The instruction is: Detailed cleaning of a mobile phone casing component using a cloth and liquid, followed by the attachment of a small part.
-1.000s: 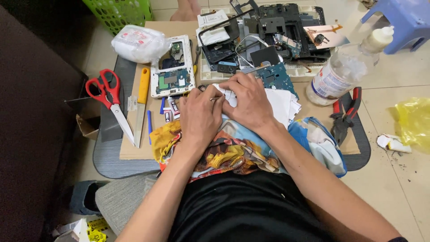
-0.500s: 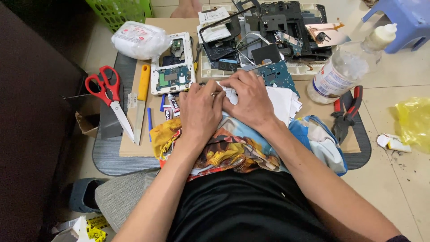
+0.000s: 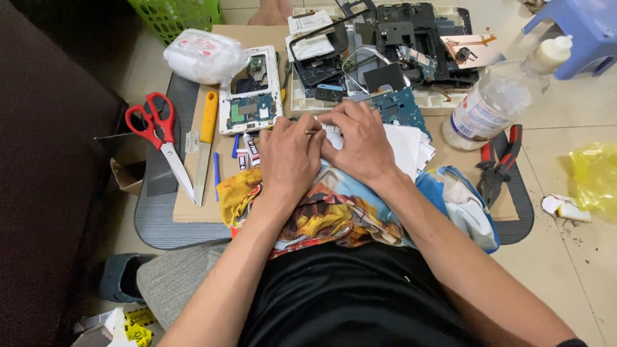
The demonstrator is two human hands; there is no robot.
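Pressing together at the middle of the desk (image 3: 193,209), both hands covered most of what they worked on. Left hand (image 3: 289,157) lay palm down, fingers curled, with a thin metal tool (image 3: 313,133) poking out between its fingertips; the tool's far end was hidden by the right hand. Right hand (image 3: 360,141) was flattened, fingers bent over white paper (image 3: 408,148); whether it gripped anything beneath could not be told. The small piece under the fingertips was not visible.

A blue circuit board (image 3: 402,109) showed only partly, just beyond the right knuckles. A colourful printed cloth (image 3: 328,215) lay under both wrists, its far edge tucked out of sight.

Counts: one pair of red scissors (image 3: 154,128) at the left; one yellow-handled knife (image 3: 205,138) just beside them; one opened white device (image 3: 249,93) with its insides showing; one wrapped white packet (image 3: 202,54) behind it; one pair of red-handled pliers (image 3: 501,160) at the right; one clear plastic bottle (image 3: 488,106) lying tilted near them. Black frames and parts (image 3: 411,35) were heaped in the white tray at the back, too tangled to count. Green basket (image 3: 177,13) and blue stool (image 3: 581,29) were cut off by the top edge. One yellow bag (image 3: 594,177) sat on the floor, cut at the right.
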